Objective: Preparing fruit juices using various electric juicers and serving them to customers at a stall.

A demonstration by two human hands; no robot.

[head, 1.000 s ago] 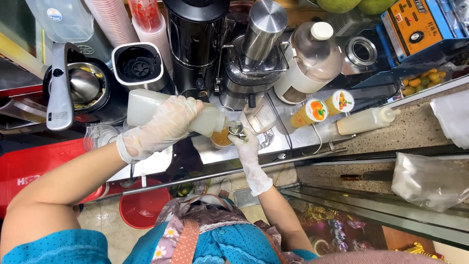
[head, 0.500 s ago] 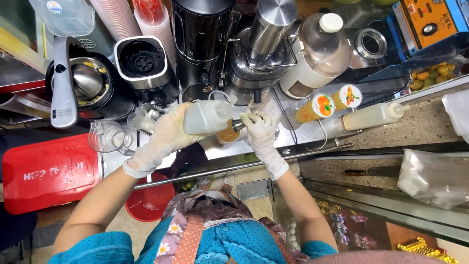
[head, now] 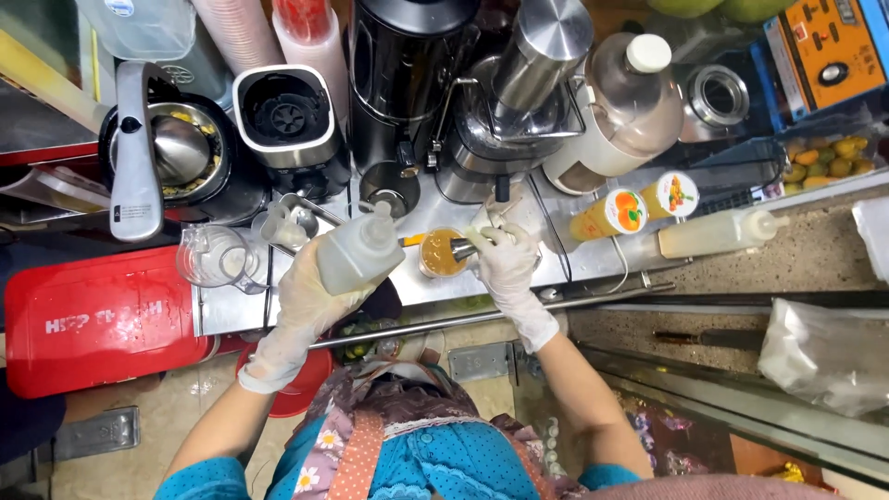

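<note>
Left hand (head: 310,296), in a white glove, has its fingers wrapped tight around a translucent squeeze bottle (head: 359,255), nozzle tipped up toward one o'clock. Just beside it at three o'clock sits a cup of orange liquid (head: 441,253) on the steel table (head: 593,264). Right hand (head: 507,268), gloved too, fingers pinched shut on a small metal tool (head: 466,246) whose end rests at the cup's rim; how deep it dips I cannot tell. At twelve o'clock from the cup stands a steel juicer (head: 519,102), with a black appliance (head: 407,83) just left of it. At nine o'clock from the bottle, a clear measuring jug (head: 215,256). Out at three o'clock, two orange-capped bottles (head: 619,213) and another squeeze bottle (head: 713,233) lie on their sides. A red box (head: 93,319) sits at far nine o'clock.
</note>
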